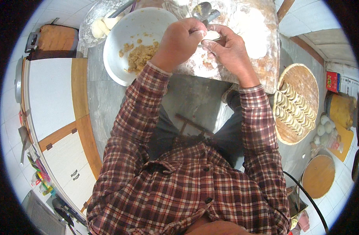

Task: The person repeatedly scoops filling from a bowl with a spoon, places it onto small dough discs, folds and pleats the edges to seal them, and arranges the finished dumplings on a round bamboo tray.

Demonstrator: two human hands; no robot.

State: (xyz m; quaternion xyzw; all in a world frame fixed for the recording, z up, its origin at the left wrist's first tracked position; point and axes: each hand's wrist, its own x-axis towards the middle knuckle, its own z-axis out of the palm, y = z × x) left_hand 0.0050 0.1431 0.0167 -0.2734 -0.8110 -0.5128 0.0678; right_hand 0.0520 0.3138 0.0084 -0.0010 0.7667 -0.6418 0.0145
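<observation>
Over the floured wooden board [223,72], my left hand [182,41] and my right hand [229,50] meet on a pale folded dough dumpling [212,35]. The fingers of my left hand pinch its left end, while my right thumb and fingers hold its right side. A large white bowl [114,58] with crumbly brown filling [141,55] stands beside and partly behind my left forearm. Just beyond the hands lies a metal spoon [201,10]. Bright, floury dough pieces [250,32], overexposed and hard to tell apart, lie on the board to the right.
At the right, a round woven tray [299,79] holds rows of dumplings [292,105]. A floured metal basin [87,29] with dough lumps [99,28] is at the upper left. White cabinets [53,97] stand left. Eggs [324,126] and a round wooden board [319,176] lie farther right.
</observation>
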